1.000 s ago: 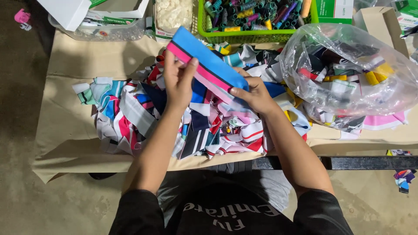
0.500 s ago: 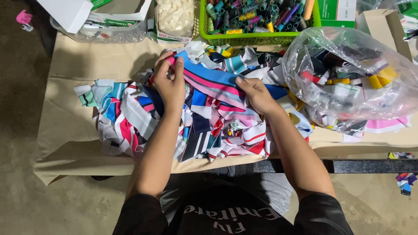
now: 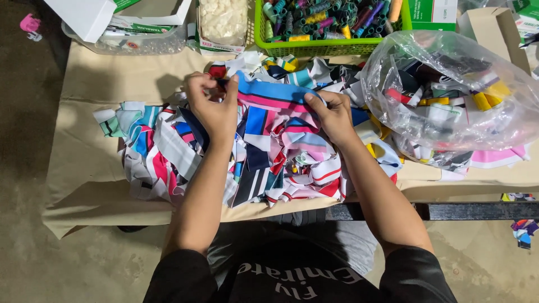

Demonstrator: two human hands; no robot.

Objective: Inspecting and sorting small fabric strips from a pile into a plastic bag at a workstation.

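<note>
A blue fabric piece with pink and dark stripes is stretched between both hands, low over a heap of colourful fabric scraps. My left hand pinches its left end, fingers closed on the cloth. My right hand grips its right end, knuckles up. The heap spreads across a table covered in tan paper, with striped pieces in blue, pink, white and navy under my forearms.
A clear plastic bag stuffed with more scraps lies at the right. Behind stand a green basket of thread spools, a box of white bits, a clear tray with cartons and a cardboard box. Scraps lie on the floor.
The blue striped piece was held up tilted above the heap; both hands have brought it down and spread it flatter, close to the scraps.
</note>
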